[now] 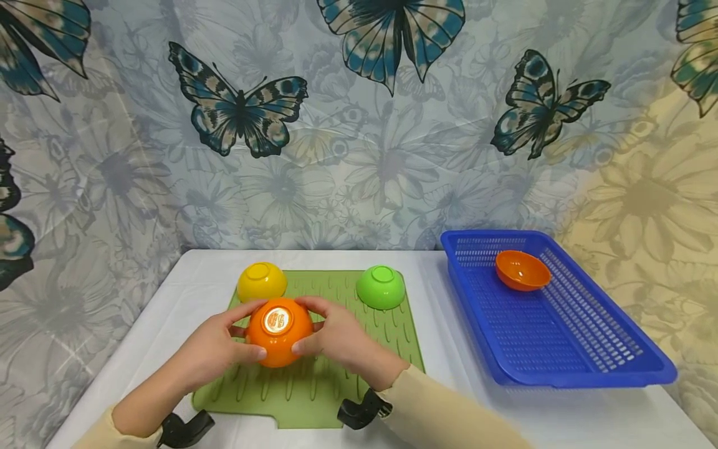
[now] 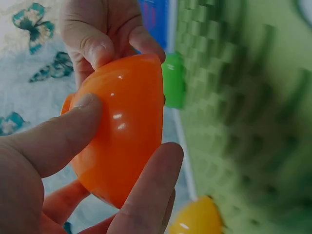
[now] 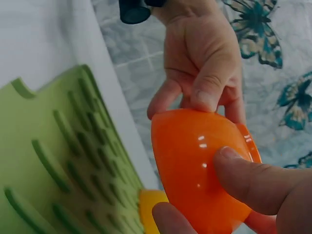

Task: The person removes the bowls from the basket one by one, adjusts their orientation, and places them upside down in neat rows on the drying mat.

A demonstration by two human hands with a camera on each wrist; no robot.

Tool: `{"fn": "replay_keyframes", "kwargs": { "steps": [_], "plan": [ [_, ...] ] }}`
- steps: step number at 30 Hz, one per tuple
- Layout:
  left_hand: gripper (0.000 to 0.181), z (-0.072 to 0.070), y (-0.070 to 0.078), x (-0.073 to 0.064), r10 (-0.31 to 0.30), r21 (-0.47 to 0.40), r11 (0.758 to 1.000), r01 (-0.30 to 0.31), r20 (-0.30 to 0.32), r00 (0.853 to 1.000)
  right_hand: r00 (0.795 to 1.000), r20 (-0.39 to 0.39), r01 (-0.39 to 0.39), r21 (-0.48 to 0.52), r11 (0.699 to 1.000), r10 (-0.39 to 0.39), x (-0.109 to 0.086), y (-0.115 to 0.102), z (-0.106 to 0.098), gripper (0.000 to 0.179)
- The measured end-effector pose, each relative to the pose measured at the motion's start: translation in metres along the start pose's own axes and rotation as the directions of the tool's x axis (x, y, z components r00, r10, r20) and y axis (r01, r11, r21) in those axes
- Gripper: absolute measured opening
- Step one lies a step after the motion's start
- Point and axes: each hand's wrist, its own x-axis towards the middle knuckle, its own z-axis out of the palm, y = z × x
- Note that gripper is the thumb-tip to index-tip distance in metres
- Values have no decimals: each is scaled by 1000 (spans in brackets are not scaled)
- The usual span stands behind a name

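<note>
Left hand (image 1: 221,342) and right hand (image 1: 338,333) are gripping the upside-down orange bowl (image 1: 279,340) over the mat (image 1: 305,393), fingers half-curled on opposite sides; even pressure should be preventing tilt or slip.

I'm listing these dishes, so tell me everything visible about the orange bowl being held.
The orange bowl is smooth, glossy and round-sided, apparently plastic, with a raised foot ring around a pale patch whose markings are too small to read. It is held bottom-up above the green mat, its foot facing the head camera; the inside is hidden. The left grip and right grip hold opposite sides, thumbs on its outside.
</note>
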Motion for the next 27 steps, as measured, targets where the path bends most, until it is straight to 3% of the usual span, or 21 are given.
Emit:
{"fn": "replay_keyframes", "kwargs": {
  "steps": [7, 12, 16, 27],
  "plan": [
    [92, -10, -43, -4, -72, -136, 988, 79, 58, 996, 996, -8, -85, 44, 995, 86, 13, 18, 38, 74],
    [92, -19, -64, -3, -75, -197, 976, 90, 82, 994, 995, -42, -90, -44, 995, 89, 22, 24, 56, 74],
    [92, -26, -72, -4, -79, -180, 979, 93, 88, 993, 995, -66, -86, -120, 989, 79, 29, 28, 65, 74],
    [93, -26, -78, -1, -106, -167, 979, 119, 89, 990, 992, -35, -125, -39, 991, 124, 34, 36, 69, 73]
  ]
}}
